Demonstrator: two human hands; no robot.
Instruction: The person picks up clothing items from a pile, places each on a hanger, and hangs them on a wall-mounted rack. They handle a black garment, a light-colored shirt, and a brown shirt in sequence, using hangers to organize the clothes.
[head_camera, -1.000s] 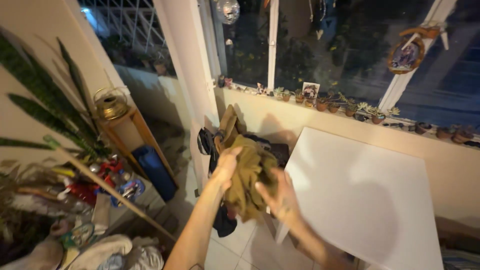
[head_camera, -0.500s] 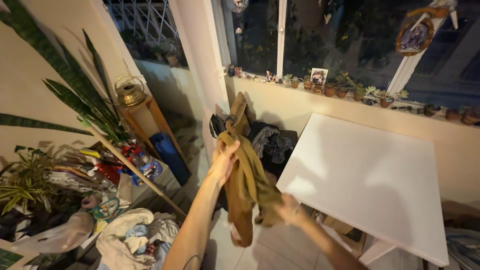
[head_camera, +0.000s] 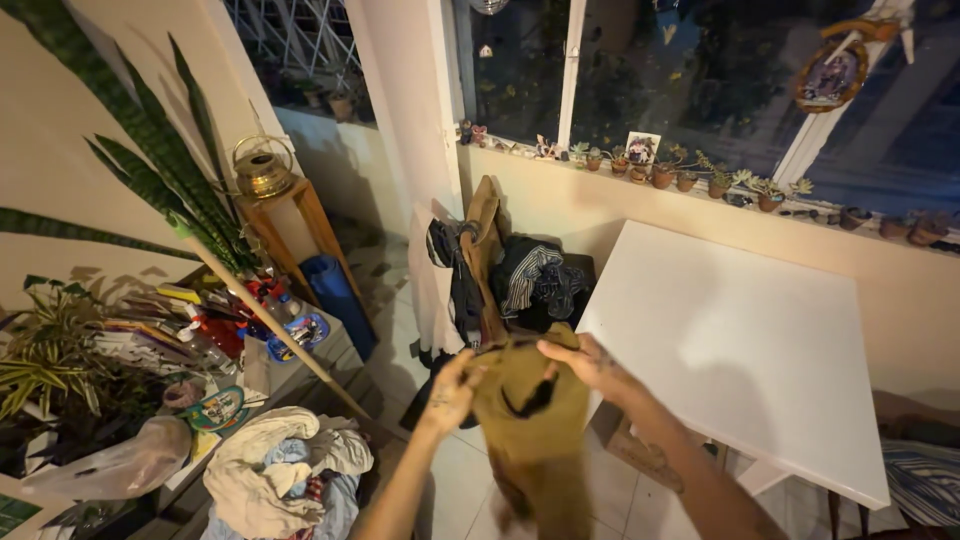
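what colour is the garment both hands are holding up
Olive-brown, plain, no pattern; garment shows best in the head view.

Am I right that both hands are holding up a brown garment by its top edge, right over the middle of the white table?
Not quite. The left hand and right hand do hold the brown garment up by its top edge, but it hangs over the tiled floor, beside the white table, not over its middle. The head view shows this.
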